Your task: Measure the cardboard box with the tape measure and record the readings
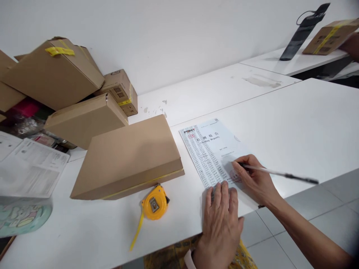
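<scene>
My right hand [254, 177] grips a pen [277, 172] with a clear barrel and dark ends, its tip side over the lower right of a printed testing report [224, 144]. Handwritten-looking columns of small characters fill the report's left side, and a reddish stamp sits near my fingers. My left hand [221, 215] lies flat, fingers stretched out, with its fingertips on the report's lower edge. To the left, a yellow tape measure [155, 203] rests on the table with a short length of blade out. Behind it lies a flat, closed cardboard box [134, 153].
More cardboard boxes [58, 74] are piled at the back left. Printed papers [30, 164] and a mint-green patterned item [25, 216] lie at far left. A dark bottle [303, 33] stands at the back right, beside a taped box [331, 37] touched by another person's hand [350, 46].
</scene>
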A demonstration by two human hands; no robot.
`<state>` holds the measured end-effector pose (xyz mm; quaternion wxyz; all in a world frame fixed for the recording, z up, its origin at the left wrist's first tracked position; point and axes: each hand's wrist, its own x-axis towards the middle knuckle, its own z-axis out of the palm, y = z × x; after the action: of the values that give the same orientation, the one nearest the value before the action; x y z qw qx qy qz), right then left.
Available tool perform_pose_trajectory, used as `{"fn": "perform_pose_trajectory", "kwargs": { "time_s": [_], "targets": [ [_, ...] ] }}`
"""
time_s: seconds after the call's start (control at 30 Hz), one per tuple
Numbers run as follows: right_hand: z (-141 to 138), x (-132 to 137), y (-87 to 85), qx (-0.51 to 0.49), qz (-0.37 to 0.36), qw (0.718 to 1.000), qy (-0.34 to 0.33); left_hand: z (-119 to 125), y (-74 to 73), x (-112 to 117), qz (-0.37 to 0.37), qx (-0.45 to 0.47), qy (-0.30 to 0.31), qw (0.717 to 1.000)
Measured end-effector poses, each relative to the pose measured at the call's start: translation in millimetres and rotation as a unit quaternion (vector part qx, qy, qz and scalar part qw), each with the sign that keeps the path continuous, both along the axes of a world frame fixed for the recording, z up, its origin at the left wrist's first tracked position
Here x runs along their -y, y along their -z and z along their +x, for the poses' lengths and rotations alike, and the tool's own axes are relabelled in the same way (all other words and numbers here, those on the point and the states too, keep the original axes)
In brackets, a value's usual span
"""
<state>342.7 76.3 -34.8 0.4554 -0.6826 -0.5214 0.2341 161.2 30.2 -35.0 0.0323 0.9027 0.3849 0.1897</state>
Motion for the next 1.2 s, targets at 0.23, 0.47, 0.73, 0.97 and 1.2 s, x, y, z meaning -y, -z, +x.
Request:
{"fn": "perform_pose_trajectory", "kwargs": {
  "time_s": [0.23,0.47,0.73,0.97,1.2],
  "targets": [
    [1.2,-2.3,13.2,0.233,0.031,0.972,-0.004,-85.4,-12.6,0.1,0.087,0.173,-0.153,0.969],
    [-2.3,-4.9,11.5,0.247,0.058,0.966,0.042,-158.9,5.5,-22.4,0.035,0.129,-0.291,0.947],
    [-82.2,40.2,-16.8,-0.062,0.05,0.992,-0.094,-154.9,-22.4,-8.4,-0.312,0.445,-0.192,0.817],
    [-137.7,37.5,-48.2,-0.413,-0.182,0.849,-0.275,-152.6,-62.8,0.6,-0.406,0.487,-0.113,0.765],
    [-111.4,8.4,-78.0,-0.376,-0.107,0.881,-0.267,-201.7,-91.7,-21.7,-0.303,0.517,-0.167,0.783]
  ]
}}
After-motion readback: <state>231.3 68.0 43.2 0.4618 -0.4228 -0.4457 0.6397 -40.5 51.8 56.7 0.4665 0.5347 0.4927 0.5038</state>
